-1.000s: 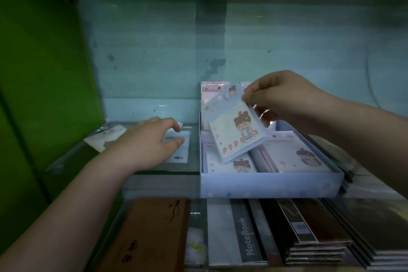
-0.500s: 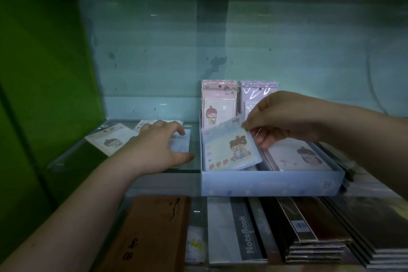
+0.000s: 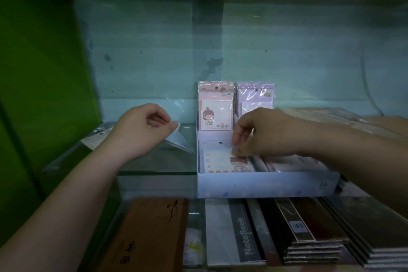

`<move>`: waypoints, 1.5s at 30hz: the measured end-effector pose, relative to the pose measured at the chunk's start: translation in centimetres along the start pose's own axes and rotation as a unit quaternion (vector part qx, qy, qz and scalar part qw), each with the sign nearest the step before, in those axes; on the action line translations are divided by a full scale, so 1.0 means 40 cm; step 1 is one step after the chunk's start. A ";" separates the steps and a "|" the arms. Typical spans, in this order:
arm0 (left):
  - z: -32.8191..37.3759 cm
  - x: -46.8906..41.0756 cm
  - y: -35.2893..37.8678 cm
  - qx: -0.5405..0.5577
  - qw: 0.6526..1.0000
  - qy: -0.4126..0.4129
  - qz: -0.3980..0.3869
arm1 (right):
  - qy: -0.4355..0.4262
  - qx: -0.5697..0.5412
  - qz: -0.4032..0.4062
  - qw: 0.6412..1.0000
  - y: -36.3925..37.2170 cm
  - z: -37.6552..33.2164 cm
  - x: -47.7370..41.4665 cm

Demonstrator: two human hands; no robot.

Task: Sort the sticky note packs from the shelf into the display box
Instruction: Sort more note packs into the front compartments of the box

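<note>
The only word that can be read is "NoteBook", in pale letters running up a grey band on the white notebook (image 3: pixel 223 234) at 6 o'clock. The brown book (image 3: pixel 152 234) at 7 o'clock bears dark handwritten marks that cannot be made out. The label (image 3: pixel 296 226) on the dark stack (image 3: pixel 313 247) at 5 o'clock and the header print on the pink pack (image 3: pixel 216 106) at 12 o'clock are too small to read.

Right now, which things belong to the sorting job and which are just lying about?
Job: pale blue cardboard display box; blue cartoon-girl sticky note pack held by right hand; clear-wrapped pack pinched by left hand; upright pink pack.
Lying about: brown kraft notebook; grey-spined NoteBook pad; dark notebook stack.
</note>
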State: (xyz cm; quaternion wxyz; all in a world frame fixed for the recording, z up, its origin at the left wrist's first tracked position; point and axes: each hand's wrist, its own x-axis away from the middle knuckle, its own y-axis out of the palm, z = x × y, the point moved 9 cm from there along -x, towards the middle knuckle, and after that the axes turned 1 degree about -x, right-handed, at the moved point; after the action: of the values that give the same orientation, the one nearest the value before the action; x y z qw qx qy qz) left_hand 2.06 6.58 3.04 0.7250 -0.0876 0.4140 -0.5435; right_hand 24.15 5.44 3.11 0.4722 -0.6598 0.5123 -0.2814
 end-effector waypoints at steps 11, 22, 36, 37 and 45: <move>0.068 0.012 -0.073 0.220 0.974 0.008 0.059 | -0.047 -0.079 0.109 0.990 -0.067 -0.024 -0.024; 0.135 0.013 -0.032 0.411 0.911 -0.004 0.047 | -0.093 -0.254 0.158 0.950 -0.116 -0.076 -0.010; 0.173 0.008 -0.012 0.294 0.955 0.039 0.018 | -0.099 -0.348 0.108 0.926 -0.112 -0.058 -0.027; 0.170 0.006 -0.014 0.308 0.950 0.034 0.029 | -0.094 -0.360 0.110 0.922 -0.114 -0.053 -0.030; 0.105 -0.003 -0.032 0.478 0.870 -0.026 0.116 | -0.017 -0.464 0.013 0.886 -0.069 -0.008 -0.045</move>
State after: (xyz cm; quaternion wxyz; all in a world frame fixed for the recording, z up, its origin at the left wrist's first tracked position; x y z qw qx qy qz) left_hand 4.04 4.82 6.55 0.7467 0.3045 0.0915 -0.5843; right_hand 24.43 7.10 5.97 0.1244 -0.8013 0.5851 0.0055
